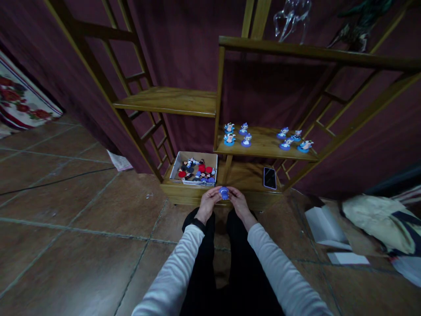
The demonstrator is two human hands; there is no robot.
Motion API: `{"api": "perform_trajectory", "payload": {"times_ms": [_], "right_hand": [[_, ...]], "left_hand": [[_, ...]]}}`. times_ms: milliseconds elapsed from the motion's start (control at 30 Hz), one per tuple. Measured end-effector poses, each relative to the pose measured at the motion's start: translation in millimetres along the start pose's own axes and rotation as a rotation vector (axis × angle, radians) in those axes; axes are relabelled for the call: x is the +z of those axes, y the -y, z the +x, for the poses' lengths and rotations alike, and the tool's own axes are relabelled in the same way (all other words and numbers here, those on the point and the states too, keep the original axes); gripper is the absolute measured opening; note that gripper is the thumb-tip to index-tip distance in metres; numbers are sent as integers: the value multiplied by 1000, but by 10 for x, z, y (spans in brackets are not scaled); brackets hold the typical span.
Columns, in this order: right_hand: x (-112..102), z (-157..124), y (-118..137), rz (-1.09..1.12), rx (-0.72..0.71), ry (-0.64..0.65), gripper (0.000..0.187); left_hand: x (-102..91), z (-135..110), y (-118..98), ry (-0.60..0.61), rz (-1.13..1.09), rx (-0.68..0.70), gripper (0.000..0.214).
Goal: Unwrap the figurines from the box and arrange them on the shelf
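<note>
Between the fingertips of both hands is a small purple figurine [224, 192], held in front of the low bottom shelf. My left hand [209, 202] grips its left side, and a dark band circles that wrist. From the other side my right hand [239, 201] closes on it. Just beyond my left hand stands an open cardboard box [176, 173] of jumbled figurines, some with red, dark or purple bases. On the shelf above, several small figurines stand in two groups, among them a purple one [246, 140] and a blue-based one [229, 139].
A phone [270, 178] lies on the bottom shelf [245, 175] at the right. The wooden rack's upper shelf [312, 49] bears a clear glass animal [292, 19] and a dark statuette [357, 26]. White packaging [327, 228] and a pale cloth bag [378, 219] lie on the floor at right.
</note>
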State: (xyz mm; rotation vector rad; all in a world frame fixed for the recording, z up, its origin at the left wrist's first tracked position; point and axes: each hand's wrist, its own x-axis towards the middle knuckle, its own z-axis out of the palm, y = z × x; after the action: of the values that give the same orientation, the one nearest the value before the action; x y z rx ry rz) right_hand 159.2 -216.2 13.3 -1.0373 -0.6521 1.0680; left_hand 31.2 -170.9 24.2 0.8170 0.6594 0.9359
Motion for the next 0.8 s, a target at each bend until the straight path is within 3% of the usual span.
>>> {"api": "perform_trajectory", "payload": {"times_ms": [200, 367, 500, 800], "right_hand": [[-10, -13, 33, -206, -110, -14, 26], [-38, -18, 55, -150, -19, 55, 31], [-63, 5, 28, -181, 7, 34, 32], [-92, 46, 26, -330, 2, 64, 29]], "left_hand": [[-7, 11, 5, -37, 86, 49, 37], [-26, 26, -3, -21, 120, 64, 39], [-34, 22, -7, 22, 162, 70, 38], [-91, 25, -44, 73, 144, -96, 39]]}}
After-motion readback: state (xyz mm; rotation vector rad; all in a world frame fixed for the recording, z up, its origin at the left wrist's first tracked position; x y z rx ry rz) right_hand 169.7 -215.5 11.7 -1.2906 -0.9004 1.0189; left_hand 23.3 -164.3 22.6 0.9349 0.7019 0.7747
